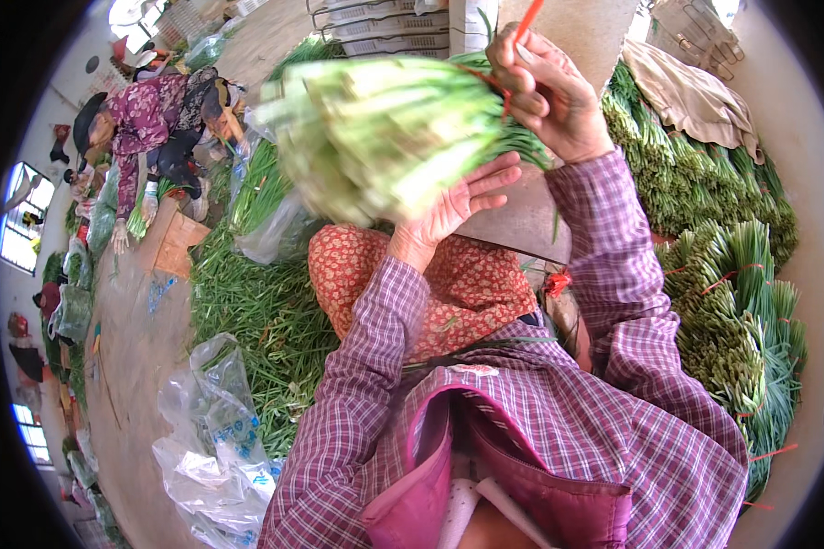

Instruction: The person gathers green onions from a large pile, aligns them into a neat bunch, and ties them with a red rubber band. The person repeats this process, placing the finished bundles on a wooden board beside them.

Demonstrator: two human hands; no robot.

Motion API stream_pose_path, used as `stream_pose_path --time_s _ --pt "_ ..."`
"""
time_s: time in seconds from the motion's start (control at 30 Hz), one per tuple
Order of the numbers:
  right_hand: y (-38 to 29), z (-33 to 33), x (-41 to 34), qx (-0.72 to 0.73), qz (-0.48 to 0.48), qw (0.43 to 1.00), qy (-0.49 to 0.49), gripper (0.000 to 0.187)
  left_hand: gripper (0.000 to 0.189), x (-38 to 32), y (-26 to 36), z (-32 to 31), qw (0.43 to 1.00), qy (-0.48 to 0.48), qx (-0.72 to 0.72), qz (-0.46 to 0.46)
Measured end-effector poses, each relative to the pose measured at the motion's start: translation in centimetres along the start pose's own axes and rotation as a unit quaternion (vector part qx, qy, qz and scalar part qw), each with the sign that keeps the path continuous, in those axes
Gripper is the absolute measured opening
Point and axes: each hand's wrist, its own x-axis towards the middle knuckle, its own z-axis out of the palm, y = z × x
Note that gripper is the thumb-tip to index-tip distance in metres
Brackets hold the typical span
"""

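A thick bundle of garlic chives [378, 130], blurred by motion, is held up before me with its pale stem ends to the left. My left hand [456, 195] lies palm up along its lower side, fingers stretched out; the thumb is hidden. At the leafy side, my right hand [549, 89] pinches a red tie [529, 20] whose end sticks up above the fingers. Part of this tie circles the bundle just left of those fingers. Below the leaves is a flat grey board [515, 213], in front of my knees in red flowered trousers [357, 274].
Tied chive bundles [721, 329] are stacked at right, with more under a beige cloth [693, 96]. Loose green leaves [268, 322] and a clear plastic bag [213, 446] lie at left. A co-worker [151, 117] bends over chives beyond. Plastic crates [384, 31] stand at the back.
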Motion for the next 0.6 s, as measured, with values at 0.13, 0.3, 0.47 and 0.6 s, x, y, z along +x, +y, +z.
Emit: stream_pose_path --time_s 0.13,0.3,0.47,0.6 --pt "-0.3 -0.4 -2.8 -0.107 0.118 0.987 -0.037 0.015 0.084 0.4 1.2 -0.9 0.993 0.044 0.063 0.085" --pt "1.2 -3.1 -5.1 -0.235 0.166 0.940 0.181 0.016 0.082 5.5 6.7 -3.1 0.930 0.250 0.219 0.158" --pt "-1.1 -8.0 -1.8 -0.166 0.010 0.966 0.199 0.013 0.030 12.8 12.1 2.6 0.970 0.076 0.198 0.120" --pt "-0.2 -10.3 -2.2 -0.220 -0.043 0.958 0.176 0.012 0.041 14.9 12.2 2.0 0.944 0.062 0.297 0.126"
